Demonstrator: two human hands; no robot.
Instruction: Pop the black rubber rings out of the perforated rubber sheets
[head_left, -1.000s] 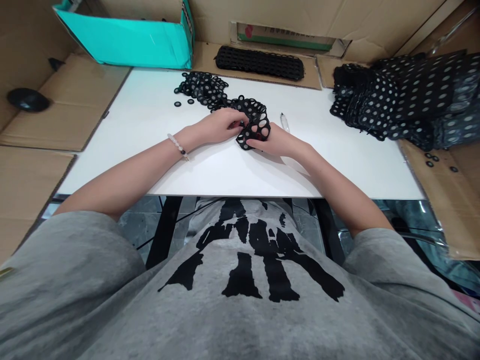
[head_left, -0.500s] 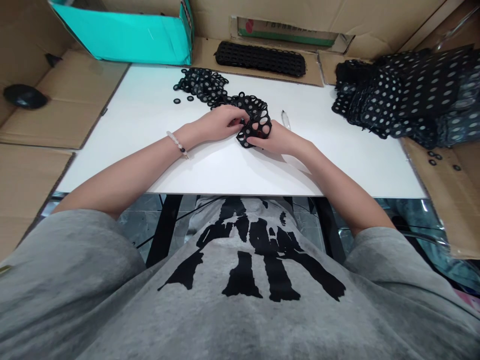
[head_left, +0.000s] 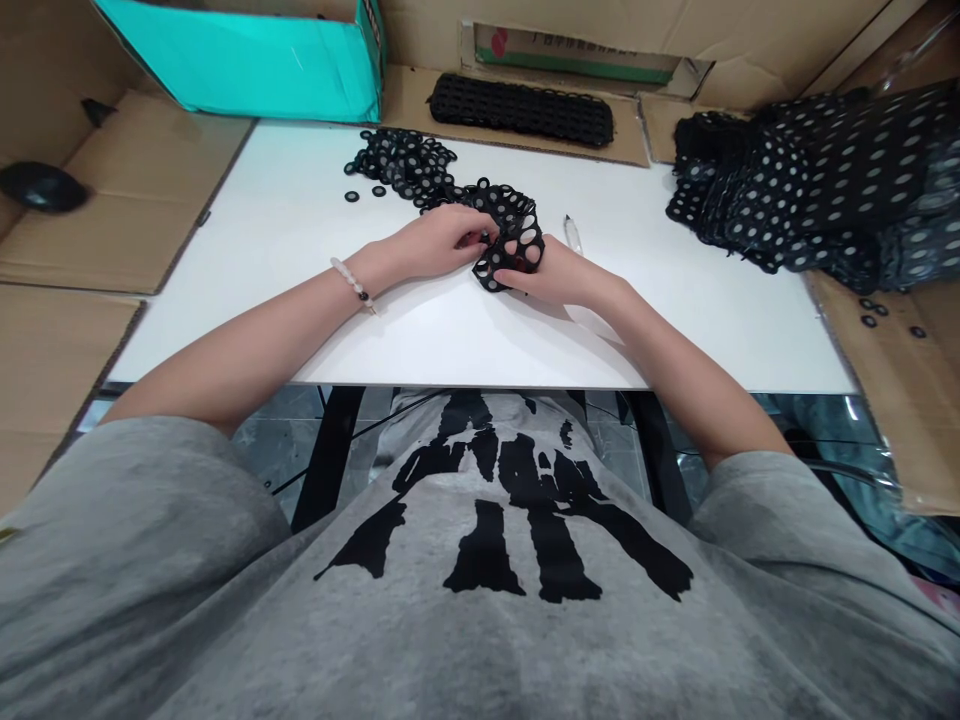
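My right hand (head_left: 559, 272) grips a black perforated sheet (head_left: 525, 212), its thumb in front and the other fingers behind, partly seen through the holes. The sheet is bent and full of round openings, some with grey discs showing in them. My left hand (head_left: 444, 238) reaches its edge with curled fingers, thumb and forefinger close together at the sheet. What lies between those fingertips is too small to make out. Behind my left hand, small black rings (head_left: 401, 160) lie heaped on the white table (head_left: 465, 345), reaching to the sheet.
A turquoise box (head_left: 277, 65) stands at the back left. Beside it on cardboard lies a bundle of black openwork strips (head_left: 521, 108). Dotted black sheets (head_left: 832, 185) are piled at the right. A slim clear tool with a dark tip (head_left: 572, 234) rests beyond my right hand.
The view has shifted slightly. Both hands keep nearly the same pose at the black perforated sheet.
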